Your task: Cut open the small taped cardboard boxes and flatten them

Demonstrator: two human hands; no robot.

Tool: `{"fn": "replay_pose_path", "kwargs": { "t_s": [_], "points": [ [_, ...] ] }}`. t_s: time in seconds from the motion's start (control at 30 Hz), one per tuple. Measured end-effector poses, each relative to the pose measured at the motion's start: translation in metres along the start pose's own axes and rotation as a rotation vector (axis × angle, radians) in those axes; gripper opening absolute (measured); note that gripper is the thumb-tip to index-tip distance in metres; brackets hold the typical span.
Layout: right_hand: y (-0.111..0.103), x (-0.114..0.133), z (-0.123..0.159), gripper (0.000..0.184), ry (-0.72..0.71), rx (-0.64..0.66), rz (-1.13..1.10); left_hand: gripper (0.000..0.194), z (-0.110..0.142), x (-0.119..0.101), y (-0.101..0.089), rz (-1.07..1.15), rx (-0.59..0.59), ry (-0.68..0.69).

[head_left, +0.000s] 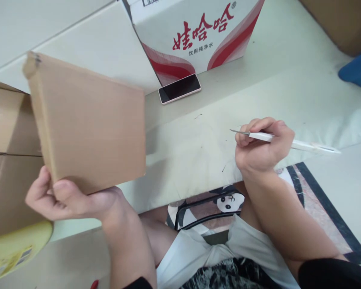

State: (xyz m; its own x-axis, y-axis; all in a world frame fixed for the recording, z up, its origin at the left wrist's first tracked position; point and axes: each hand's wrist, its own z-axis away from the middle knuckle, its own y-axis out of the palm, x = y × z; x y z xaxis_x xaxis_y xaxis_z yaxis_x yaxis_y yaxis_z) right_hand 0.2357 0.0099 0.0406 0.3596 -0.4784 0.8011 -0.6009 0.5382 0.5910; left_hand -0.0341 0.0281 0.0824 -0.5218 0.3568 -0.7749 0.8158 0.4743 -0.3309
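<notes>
A flat brown cardboard box is raised on edge at the left, its broad face turned toward me. My left hand grips its lower left corner, thumb on the face and fingers behind the narrow side. On the right, my right hand is closed around a slim white-handled knife. The thin metal blade points left, toward the box, with a wide gap between them. Both hands are above the pale cloth-covered table.
A white and red carton stands at the back, with a phone lying in front of it. More cardboard boxes are stacked at the left, near a yellow container. A blue object shows at the right edge.
</notes>
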Motion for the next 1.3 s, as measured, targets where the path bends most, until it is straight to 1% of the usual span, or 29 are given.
{"fn": "replay_pose_path", "kwargs": {
  "t_s": [0.07,0.13,0.17,0.23,0.27,0.3,0.37,0.43,0.5,0.57,0.67,0.77,0.83,0.9,1.0,1.07,1.13,1.2,1.23,1.3],
  "points": [
    [-0.001,-0.003,0.0,0.036,0.016,-0.008,0.029,0.049,0.006,-0.001,-0.002,-0.003,0.014,0.0],
    [-0.003,-0.007,0.0,0.034,0.013,-0.001,0.081,0.05,0.011,0.005,-0.006,-0.013,0.021,0.025],
    [-0.004,-0.01,0.0,0.031,-0.003,0.009,0.112,0.051,0.012,0.01,-0.01,-0.01,0.017,0.062],
    [-0.006,-0.015,0.0,0.027,-0.048,0.039,0.164,0.051,0.014,0.023,-0.016,0.044,-0.01,0.201],
    [-0.007,-0.018,0.001,0.028,-0.068,0.058,0.181,0.049,0.014,0.029,-0.019,0.1,-0.025,0.294],
    [-0.007,-0.019,0.002,0.03,-0.083,0.078,0.197,0.046,0.014,0.034,-0.021,0.153,-0.007,0.369],
    [-0.008,-0.02,0.006,0.03,-0.099,0.122,0.244,0.042,0.014,0.04,-0.025,0.184,0.167,0.409],
    [-0.008,-0.016,0.011,0.03,-0.133,0.173,0.306,0.046,0.014,0.041,-0.028,0.192,0.313,0.41],
    [-0.007,-0.01,0.014,0.026,-0.166,0.248,0.338,0.055,0.014,0.039,-0.03,0.218,0.36,0.421],
    [-0.006,-0.002,0.013,0.019,-0.188,0.326,0.324,0.063,0.014,0.038,-0.031,0.25,0.376,0.418],
    [-0.007,0.009,0.005,0.016,-0.19,0.448,0.282,0.065,0.015,0.039,-0.028,0.29,0.414,0.387],
    [-0.013,0.016,-0.003,0.02,-0.151,0.603,0.212,0.076,0.017,0.041,-0.025,0.324,0.442,0.322],
    [-0.016,0.018,-0.005,0.025,-0.104,0.67,0.183,0.085,0.018,0.043,-0.023,0.312,0.436,0.269],
    [-0.017,0.018,-0.006,0.032,-0.062,0.693,0.208,0.09,0.018,0.046,-0.023,0.272,0.421,0.21],
    [-0.017,0.016,-0.007,0.036,-0.035,0.739,0.268,0.089,0.018,0.051,-0.023,0.27,0.461,0.143],
    [-0.017,0.015,-0.008,0.032,-0.033,0.804,0.252,0.087,0.017,0.053,-0.022,0.32,0.505,0.109],
    [-0.018,0.014,-0.009,0.025,-0.022,0.837,0.25,0.089,0.017,0.054,-0.021,0.366,0.545,0.089],
    [-0.018,0.013,-0.008,0.024,0.011,0.829,0.263,0.091,0.018,0.053,-0.019,0.377,0.558,0.066],
    [-0.018,0.012,-0.006,0.025,0.027,0.81,0.266,0.089,0.019,0.052,-0.018,0.378,0.549,0.058],
    [-0.015,0.011,-0.002,0.03,0.028,0.74,0.24,0.075,0.021,0.052,-0.017,0.383,0.493,0.07]
  ]
}}
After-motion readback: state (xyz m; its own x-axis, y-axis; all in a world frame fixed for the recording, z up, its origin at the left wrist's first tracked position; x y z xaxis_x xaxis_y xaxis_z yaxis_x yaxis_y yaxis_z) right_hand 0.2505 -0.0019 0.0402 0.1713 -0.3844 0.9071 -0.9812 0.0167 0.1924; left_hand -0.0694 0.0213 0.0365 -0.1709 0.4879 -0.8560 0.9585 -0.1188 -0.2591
